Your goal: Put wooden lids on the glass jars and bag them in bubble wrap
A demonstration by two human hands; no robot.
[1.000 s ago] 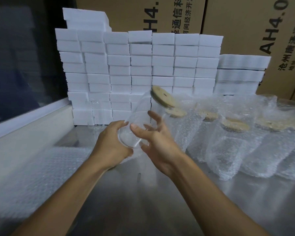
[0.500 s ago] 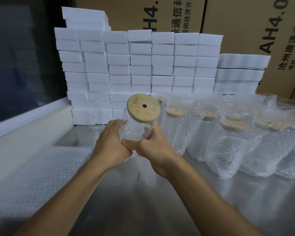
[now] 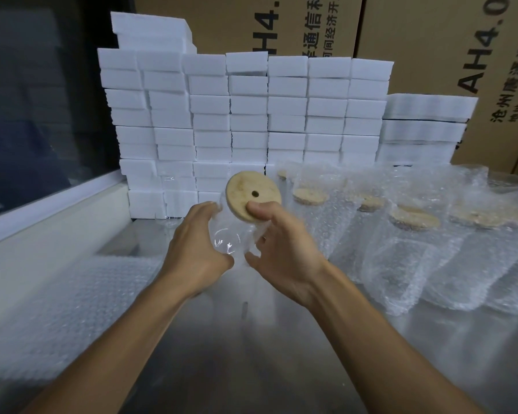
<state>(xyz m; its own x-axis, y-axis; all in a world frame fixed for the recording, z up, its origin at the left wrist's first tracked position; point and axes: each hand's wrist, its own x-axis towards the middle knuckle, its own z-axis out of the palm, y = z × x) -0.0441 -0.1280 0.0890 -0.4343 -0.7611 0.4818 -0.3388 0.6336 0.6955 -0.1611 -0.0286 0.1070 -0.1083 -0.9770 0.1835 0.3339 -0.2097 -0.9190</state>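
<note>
Cardboard cartons (image 3: 443,49) behind | foam blocks (image 3: 245,115) stacked | steel table (image 3: 251,354) | bagged jars (image 3: 401,234) at your right | loose bubble wrap (image 3: 72,294) at your left | glass jar (image 3: 231,237) tilted, cupped in your left hand (image 3: 195,249) | your right hand (image 3: 281,243) thumbs wooden lid (image 3: 253,195) home | step: lidding; next, likely seat it square, then bag.

Lighting: dim, cool, overhead-diffuse. Your counter (image 3: 251,369) returns a soft grey sheen with a dark patch under your forearms. Foam blocks (image 3: 251,115) read brightest. Window (image 3: 42,100) at left stays near black. Bubble wrap sheet (image 3: 57,309) smeared, low detail. Wide-angle bowing at the edges; corners soft.
</note>
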